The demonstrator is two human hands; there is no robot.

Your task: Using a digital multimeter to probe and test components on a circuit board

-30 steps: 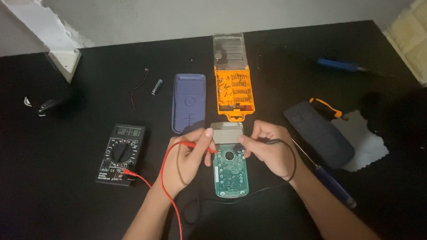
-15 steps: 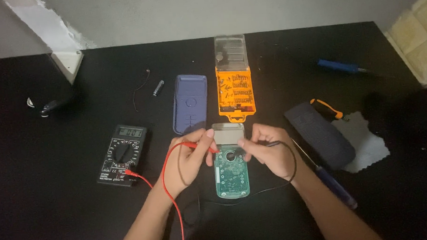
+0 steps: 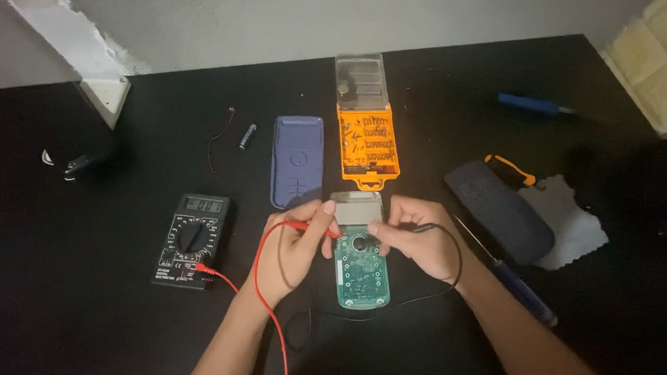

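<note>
- Green circuit board [image 3: 360, 271], bared and face up on the black table [image 3: 94, 321] near the middle of its front edge; flat so both probe tips can reach its contacts.
- Left hand [image 3: 298, 244], fingers pinched on the red probe [image 3: 305, 225]; tip angled inward to the board's upper part; red lead [image 3: 259, 286] loops back to the multimeter.
- Right hand [image 3: 413, 240], fingers closed on the black probe [image 3: 423, 227]; held like a pen, tip toward the same area; exact contact point hidden.
- Black multimeter [image 3: 191, 233], left of the board, display facing the person, hence readable while probing.
- Purple back cover [image 3: 297, 159] and open orange bit case [image 3: 366, 138], set behind the board toward the rear edge, within reach.
- Blue-handled screwdriver [image 3: 522, 292], lying right of the right forearm.
</note>
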